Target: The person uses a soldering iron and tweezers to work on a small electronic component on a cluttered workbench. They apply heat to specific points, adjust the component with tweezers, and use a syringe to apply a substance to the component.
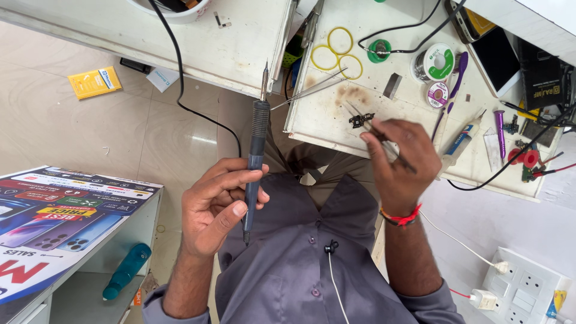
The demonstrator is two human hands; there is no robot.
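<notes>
A small yellow packet [95, 82] is lying on the floor to my left, near a small white card [160, 78]. A big glossy poster [57, 222] in dark blue, red and yellow is covering the cabinet top at my lower left. A phone [498, 59] with a dark screen is resting on the table's far right.

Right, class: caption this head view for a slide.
Left hand grips a soldering iron; right hand holds tweezers.

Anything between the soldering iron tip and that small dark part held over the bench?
Nothing solid blocks it. The soldering iron in the left hand points its tip over the gap between benches. The small dark part sits in the tweezers of the right hand. Only a loose pair of tweezers on the bench edge lies between.
</notes>
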